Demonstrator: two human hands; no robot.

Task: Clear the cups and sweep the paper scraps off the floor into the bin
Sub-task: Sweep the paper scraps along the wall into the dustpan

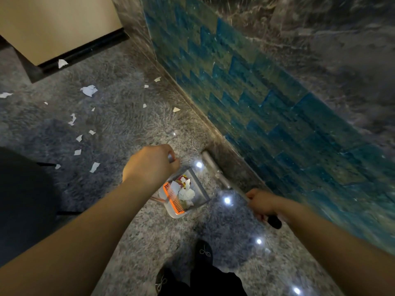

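Observation:
My left hand is closed around the handle of a grey dustpan held just above the speckled floor. Inside the pan lie crumpled white and red-yellow paper scraps, and an orange comb strip runs along its edge. My right hand grips a broom by its black-ended handle. The grey broom head rests on the floor against the base of the tiled wall. Several white paper scraps lie scattered on the floor to the left and further away. No cups or bin are in view.
A blue-tiled wall with a stone skirting runs diagonally on the right. A beige wall with a black skirting stands at the far left. A dark object fills the left edge. My black-shod feet are at the bottom.

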